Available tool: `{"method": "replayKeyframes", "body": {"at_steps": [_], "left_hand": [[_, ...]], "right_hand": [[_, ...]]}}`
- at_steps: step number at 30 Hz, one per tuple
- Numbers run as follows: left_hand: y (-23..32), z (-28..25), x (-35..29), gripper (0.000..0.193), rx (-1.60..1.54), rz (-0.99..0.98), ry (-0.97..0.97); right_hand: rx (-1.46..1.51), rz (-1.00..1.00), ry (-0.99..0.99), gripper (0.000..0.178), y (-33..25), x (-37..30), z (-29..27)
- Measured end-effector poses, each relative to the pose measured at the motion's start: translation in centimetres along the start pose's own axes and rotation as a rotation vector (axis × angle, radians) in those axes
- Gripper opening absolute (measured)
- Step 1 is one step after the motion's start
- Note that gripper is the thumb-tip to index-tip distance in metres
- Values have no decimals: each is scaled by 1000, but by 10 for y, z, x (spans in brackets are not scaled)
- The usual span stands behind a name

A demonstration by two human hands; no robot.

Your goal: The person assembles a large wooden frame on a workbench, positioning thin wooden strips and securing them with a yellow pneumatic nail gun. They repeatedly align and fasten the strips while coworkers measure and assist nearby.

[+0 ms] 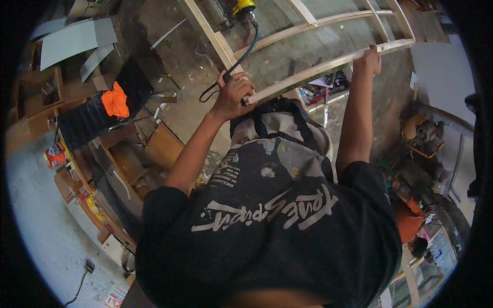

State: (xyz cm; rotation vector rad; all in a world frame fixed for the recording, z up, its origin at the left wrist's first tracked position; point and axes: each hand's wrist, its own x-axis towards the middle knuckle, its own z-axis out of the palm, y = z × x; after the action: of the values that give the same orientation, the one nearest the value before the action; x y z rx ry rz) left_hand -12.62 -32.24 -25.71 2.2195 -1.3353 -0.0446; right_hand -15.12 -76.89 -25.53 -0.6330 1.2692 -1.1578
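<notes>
While its near rail is gripped at two points, a pale wooden frame is positioned ahead of the torso, its far part cut off by the top of the view. Its near-left corner is clasped by the left hand, fingers bent over the wood. The rail's right end is gripped by the right hand, fingers curled closed on it. A dark cable is seen running from a yellow power tool across the left side member to just beside the left hand; whether it is touched cannot be told. Beneath the rail, an open box of mixed small items is noted. Farther left, an orange cloth is draped on a black ribbed surface; beyond, pale panels are stacked loosely
</notes>
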Motion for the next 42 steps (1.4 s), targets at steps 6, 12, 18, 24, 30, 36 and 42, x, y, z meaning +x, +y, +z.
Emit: {"method": "replayKeyframes", "body": {"at_steps": [6, 12, 18, 24, 30, 36, 42], "left_hand": [[-2, 0, -1, 31, -53, -17, 4], [-1, 1, -2, 39, -161, -130, 78], [2, 1, -11, 41, 24, -52, 155], [3, 8, -18, 39, 73, -16, 104], [13, 16, -21, 46, 177, 15, 40], [15, 25, -19, 47, 232, 44, 99], [8, 32, -17, 46, 169, 68, 107]], "right_hand": [[5, 25, 56, 40, 4, 1, 2], [-47, 31, 83, 39, 9, 7, 4], [44, 18, -9, 31, 15, 10, 2], [65, 20, -39, 27, 17, 9, -1], [32, 36, -106, 32, 31, 22, -9], [-55, -279, -68, 30, 56, 27, -6], [-516, -383, 141, 44, 59, 32, -1]]}}
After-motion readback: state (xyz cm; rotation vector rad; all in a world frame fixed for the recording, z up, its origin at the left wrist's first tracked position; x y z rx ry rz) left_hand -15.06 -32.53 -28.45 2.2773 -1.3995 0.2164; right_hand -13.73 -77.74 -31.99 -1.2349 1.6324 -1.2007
